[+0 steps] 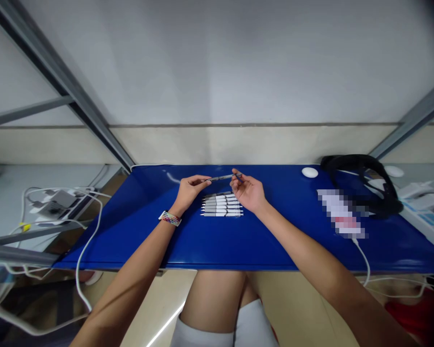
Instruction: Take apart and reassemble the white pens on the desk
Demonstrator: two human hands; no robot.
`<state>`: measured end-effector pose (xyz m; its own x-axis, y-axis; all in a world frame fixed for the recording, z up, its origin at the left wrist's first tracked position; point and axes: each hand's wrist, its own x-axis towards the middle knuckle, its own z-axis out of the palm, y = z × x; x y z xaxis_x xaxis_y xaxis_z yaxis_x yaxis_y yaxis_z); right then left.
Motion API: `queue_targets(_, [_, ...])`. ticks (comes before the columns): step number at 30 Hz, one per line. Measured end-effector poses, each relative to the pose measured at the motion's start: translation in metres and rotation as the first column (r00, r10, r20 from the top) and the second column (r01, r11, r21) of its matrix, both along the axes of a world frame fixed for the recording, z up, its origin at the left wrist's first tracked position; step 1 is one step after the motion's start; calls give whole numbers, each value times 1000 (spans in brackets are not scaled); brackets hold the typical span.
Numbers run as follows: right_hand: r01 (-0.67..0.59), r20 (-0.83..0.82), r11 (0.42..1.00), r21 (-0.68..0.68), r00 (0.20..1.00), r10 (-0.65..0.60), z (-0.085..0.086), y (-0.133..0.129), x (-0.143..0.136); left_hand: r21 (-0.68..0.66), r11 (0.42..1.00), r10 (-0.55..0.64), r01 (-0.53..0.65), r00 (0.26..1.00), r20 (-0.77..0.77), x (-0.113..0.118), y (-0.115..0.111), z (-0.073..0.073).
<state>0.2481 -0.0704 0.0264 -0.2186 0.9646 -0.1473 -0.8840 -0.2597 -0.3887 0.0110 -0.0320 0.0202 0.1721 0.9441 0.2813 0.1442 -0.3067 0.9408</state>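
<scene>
A slim pen (221,178) is held level above the blue tabletop, one end in each hand. My left hand (191,191) pinches its left end between thumb and fingertips. At the pen's right end, the fingers of my right hand (250,191) are closed around it. Just below lies a row of several white and grey pens (222,205), side by side with their tips to the left. My right hand hides part of the row's upper right corner. A patterned band circles my left wrist.
On the right of the blue tabletop (202,246) lie a white oval object (310,172), a black looped strap or headset (365,180) and a blurred-out device (342,214) with a white cable. White cables and a power strip (54,202) occupy the left side. Metal posts flank the table.
</scene>
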Motion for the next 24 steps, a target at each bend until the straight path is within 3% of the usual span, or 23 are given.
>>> queue_targets(24, [-3,24,997,71,1000,2,2,2,0,-9,1000,-2,2,1000,-9,-2,0,-1])
